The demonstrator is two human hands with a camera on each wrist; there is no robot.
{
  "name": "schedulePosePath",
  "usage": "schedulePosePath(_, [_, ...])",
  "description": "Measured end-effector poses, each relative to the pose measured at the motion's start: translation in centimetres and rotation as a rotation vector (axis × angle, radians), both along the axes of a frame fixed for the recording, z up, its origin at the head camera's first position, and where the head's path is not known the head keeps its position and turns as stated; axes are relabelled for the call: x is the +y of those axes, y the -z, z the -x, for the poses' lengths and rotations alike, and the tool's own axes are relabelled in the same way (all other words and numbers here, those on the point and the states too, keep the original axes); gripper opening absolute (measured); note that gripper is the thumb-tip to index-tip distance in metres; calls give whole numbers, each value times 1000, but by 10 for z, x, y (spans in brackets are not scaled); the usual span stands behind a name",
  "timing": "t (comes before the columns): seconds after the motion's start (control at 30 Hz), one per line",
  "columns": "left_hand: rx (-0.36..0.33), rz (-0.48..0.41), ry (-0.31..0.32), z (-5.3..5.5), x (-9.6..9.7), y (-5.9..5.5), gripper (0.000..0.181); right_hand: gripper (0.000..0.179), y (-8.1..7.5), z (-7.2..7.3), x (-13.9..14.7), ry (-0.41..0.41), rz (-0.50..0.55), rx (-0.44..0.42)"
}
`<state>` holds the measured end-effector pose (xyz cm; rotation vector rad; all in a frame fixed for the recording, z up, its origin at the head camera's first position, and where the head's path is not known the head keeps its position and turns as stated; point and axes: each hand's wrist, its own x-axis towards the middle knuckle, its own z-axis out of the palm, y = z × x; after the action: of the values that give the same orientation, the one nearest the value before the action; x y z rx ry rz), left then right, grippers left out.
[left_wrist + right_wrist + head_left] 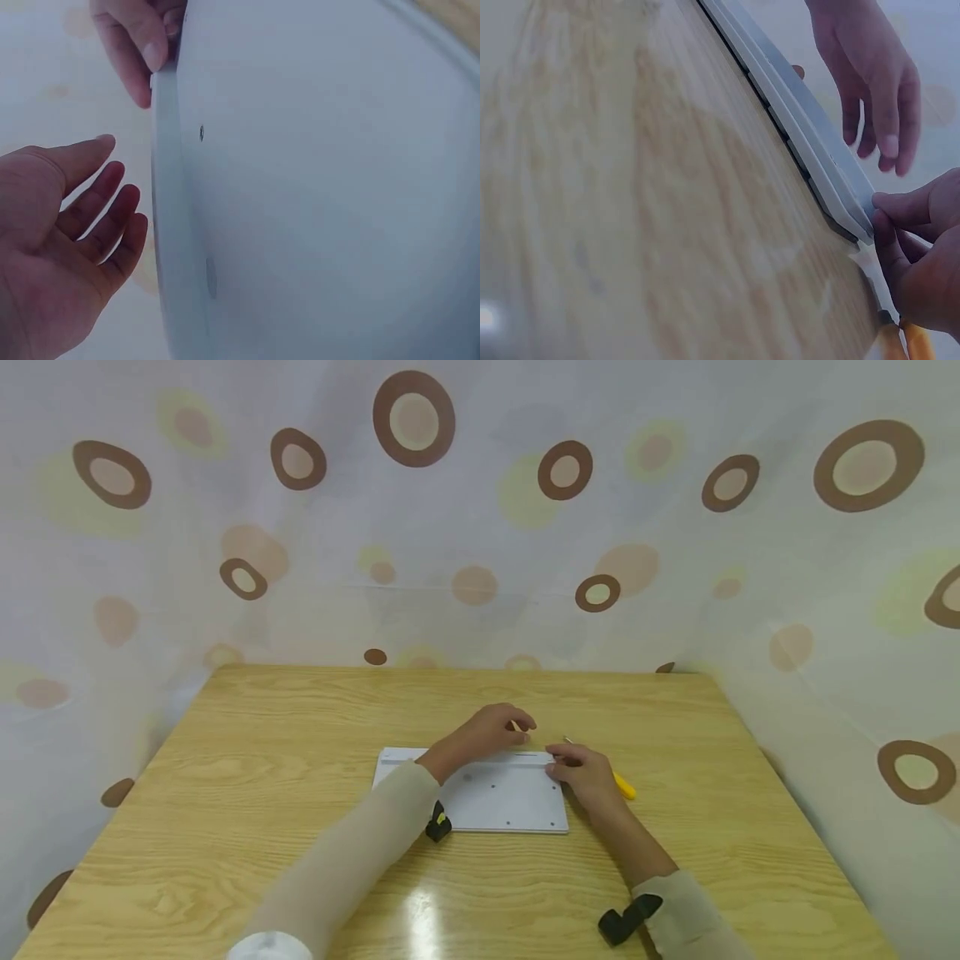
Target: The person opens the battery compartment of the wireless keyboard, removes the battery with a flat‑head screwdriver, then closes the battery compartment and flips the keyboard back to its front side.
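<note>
A white keyboard (517, 802) lies face down on the table, its flat back dotted with small dark screw holes and a raised bar along the far side. My right hand (591, 778) pinches its far right corner between thumb and fingers; the right wrist view shows the fingertips right at that corner (864, 229). Over the far edge hovers my left hand (497, 730), fingers loosely bent with nothing in them; its palm (45, 277) shows apart from the keyboard in the left wrist view. A screwdriver with a yellow handle (624, 786) lies beside the right hand, partly hidden by it.
The wood-grain table (300, 718) reaches back to a patterned cloth (465, 527) hung behind and along both sides. A round white object (270, 947) shows at the bottom edge, by the left sleeve. Dark straps with small devices sit at both wrists.
</note>
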<state>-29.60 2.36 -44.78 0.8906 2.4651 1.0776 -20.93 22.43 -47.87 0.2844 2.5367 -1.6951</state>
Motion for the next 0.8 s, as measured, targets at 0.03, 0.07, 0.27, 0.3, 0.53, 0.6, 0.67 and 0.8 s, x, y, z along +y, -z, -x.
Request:
schedulePosePath(0.03, [-2, -1, 8, 2, 4, 1, 29, 34, 0, 0, 0, 1, -2, 4])
schedulePosePath(0.07, [-5, -2, 14, 4, 8, 3, 29, 34, 0, 1, 0, 5, -1, 6])
schedulePosePath(0.27, [27, 13, 44, 17, 28, 13, 27, 33, 0, 1, 1, 11, 9, 5])
schedulePosePath(0.3, [36, 16, 52, 18, 30, 14, 27, 33, 0, 1, 1, 11, 16, 4])
schedulePosePath(0.53, [15, 1, 80, 19, 30, 18, 28, 34, -1, -1, -2, 20, 45, -14])
schedulePosePath(0.6, [-10, -6, 79, 18, 26, 19, 27, 34, -1, -1, -3, 23, 47, -20])
schedulePosePath(0.67, [-29, -11, 80, 17, 23, 20, 26, 34, -2, -1, -3, 24, 49, -26])
schedulePosePath(0.8, [-38, -14, 85, 13, 16, 19, 23, 34, -1, -2, -1, 25, 48, -34])
